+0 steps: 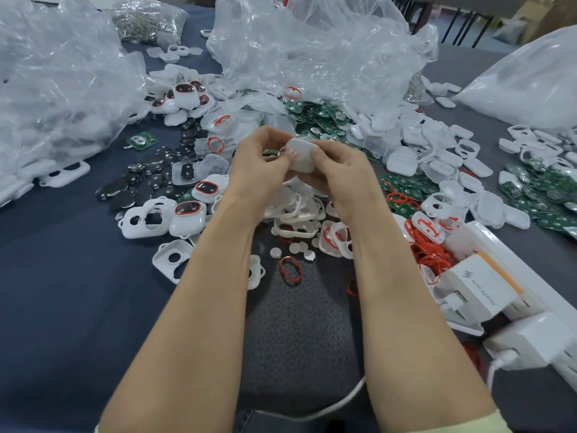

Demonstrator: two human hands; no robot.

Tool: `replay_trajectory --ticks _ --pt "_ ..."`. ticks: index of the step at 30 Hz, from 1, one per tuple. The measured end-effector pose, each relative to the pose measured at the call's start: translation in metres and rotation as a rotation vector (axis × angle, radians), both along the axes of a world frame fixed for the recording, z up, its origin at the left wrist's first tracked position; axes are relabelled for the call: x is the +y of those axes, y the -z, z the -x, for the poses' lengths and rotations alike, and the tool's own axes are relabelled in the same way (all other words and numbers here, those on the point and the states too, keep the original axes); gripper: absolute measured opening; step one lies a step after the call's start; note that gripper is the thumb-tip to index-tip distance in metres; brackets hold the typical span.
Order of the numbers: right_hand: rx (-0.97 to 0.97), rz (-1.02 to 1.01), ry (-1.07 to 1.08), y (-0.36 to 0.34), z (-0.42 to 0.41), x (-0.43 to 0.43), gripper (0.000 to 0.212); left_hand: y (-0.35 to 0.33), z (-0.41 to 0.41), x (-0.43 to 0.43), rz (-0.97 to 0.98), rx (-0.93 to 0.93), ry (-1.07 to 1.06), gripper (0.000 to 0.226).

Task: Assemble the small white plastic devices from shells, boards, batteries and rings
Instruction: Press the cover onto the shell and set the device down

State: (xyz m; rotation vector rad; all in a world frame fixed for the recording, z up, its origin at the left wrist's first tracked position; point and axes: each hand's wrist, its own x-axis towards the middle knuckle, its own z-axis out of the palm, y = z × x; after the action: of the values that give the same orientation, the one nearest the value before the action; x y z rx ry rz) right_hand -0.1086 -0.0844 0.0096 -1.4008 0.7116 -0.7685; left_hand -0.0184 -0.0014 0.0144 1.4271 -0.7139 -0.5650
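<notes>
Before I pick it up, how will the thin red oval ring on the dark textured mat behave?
The thin red oval ring probably flexes: its outline looks uneven. It likely weighs little, being a thin loop. Lying flat, it should not roll.

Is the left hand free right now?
No, the left hand pinches one side of the white shell, while the right hand holds the other side.
</notes>
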Motion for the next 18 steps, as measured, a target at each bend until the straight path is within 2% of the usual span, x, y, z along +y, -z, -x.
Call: replay_trajectory --ticks 4,7,10,13,18 --pt "-0.063 -0.217 0.006 0.000 -0.007 0.000 0.017 0.000 -0.002 -0.001 0.036 0.076 -0.027 0.014" --pt "-0.114 -0.261 -0.079 0.000 -0.003 -0.002 0.015 0.000 0.001 -0.003 0.087 0.219 -0.071 0.013" --pt "-0.069 -0.131 -0.130 0.004 -0.002 0.000 0.015 0.002 0.001 -0.007 0.103 0.249 -0.115 0.006" --pt "-0.003 -0.020 -0.068 0.008 -0.005 0.002 0.013 0.004 0.001 -0.009 0.076 0.249 -0.119 0.005" --pt "0.118 0.092 0.006 0.011 -0.011 0.006 0.015 0.005 -0.002 -0.011 -0.023 0.152 -0.188 0.013"
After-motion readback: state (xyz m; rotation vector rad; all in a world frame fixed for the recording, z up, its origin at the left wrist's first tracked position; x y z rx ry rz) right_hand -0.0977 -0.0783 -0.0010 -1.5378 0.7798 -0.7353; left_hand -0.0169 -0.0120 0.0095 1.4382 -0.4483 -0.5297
